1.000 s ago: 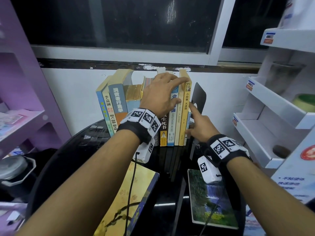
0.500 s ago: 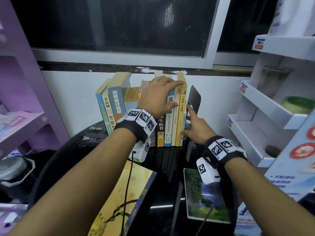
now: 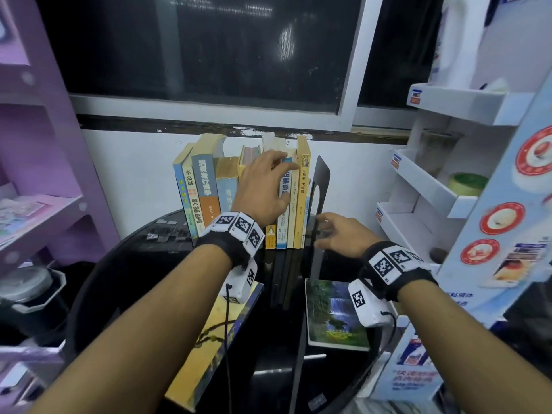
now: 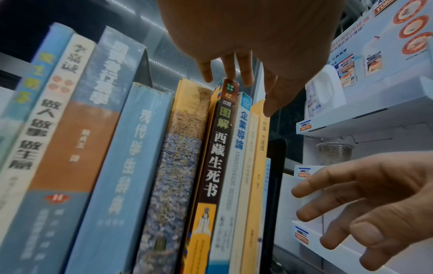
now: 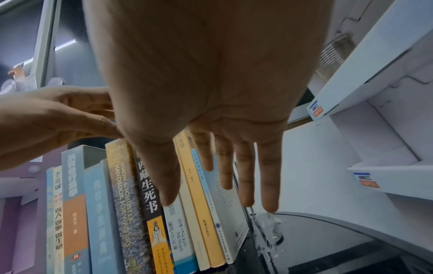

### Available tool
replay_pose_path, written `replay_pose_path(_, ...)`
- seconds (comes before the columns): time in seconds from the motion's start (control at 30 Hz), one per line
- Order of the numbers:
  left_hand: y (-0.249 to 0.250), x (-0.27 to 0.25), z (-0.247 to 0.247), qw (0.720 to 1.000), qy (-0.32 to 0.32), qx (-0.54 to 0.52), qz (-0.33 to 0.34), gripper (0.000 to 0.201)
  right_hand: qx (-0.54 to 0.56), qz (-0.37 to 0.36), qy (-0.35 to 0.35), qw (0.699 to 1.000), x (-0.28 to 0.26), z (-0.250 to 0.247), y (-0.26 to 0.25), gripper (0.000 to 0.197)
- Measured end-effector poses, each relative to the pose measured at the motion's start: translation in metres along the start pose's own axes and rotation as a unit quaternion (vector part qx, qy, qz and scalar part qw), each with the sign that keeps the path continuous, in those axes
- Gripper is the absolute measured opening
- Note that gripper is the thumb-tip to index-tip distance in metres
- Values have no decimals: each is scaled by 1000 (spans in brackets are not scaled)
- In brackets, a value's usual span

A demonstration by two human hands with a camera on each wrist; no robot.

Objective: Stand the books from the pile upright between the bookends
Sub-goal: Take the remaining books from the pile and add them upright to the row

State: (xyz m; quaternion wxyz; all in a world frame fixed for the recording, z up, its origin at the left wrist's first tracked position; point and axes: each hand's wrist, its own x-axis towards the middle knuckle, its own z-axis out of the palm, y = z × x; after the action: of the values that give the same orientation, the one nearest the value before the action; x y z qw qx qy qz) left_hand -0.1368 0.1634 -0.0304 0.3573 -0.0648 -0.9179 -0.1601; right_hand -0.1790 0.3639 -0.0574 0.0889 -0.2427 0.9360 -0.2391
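Note:
A row of upright books stands at the back of the black round table, closed off on the right by a black bookend. My left hand lies against the right-hand books near their tops, fingers spread and straight; in the left wrist view its fingertips reach the book tops. My right hand hovers open, holding nothing, low beside the bookend's base; its fingers are straight. Two books lie flat in front: a yellow one and a waterfall-cover one.
A purple shelf unit stands to the left and a white display rack to the right, close to the bookend. A wall and a dark window are right behind the books. A dark lidded container sits low left.
My right hand has come off the bookend's upright plate and dropped toward its base. The left hand stays at the book tops.

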Motion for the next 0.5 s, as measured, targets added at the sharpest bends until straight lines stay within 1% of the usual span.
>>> replay_pose_path(0.07, 8, -14, 1, 1000, -22, -13, -17, 53, -31, 14, -27, 999, -12, 2, 3, 64)
replay_pose_path(0.17, 19, -34, 8, 996, -73, -38, -40, 52, -65, 33, -55, 996, -29, 6, 10, 65)
replay_pose_path(0.23, 26, -47, 13, 989, -112, -73, -65, 52, -75, 46, -68, 994, -40, 10, 17, 66)
replay_pose_path(0.3, 32, -60, 20, 975, -170, -106, -93, 52, -71, 60, -80, 992, -49, 14, 24, 69)
replay_pose_path(0.4, 42, -74, 30, 952, -252, -123, -124, 54, -59, 73, -95, 991, -62, 21, 35, 76)
replay_pose_path(0.5, 53, -83, 36, 927, -320, -132, -141, 62, -55, 81, -105, 990, -71, 25, 41, 82)
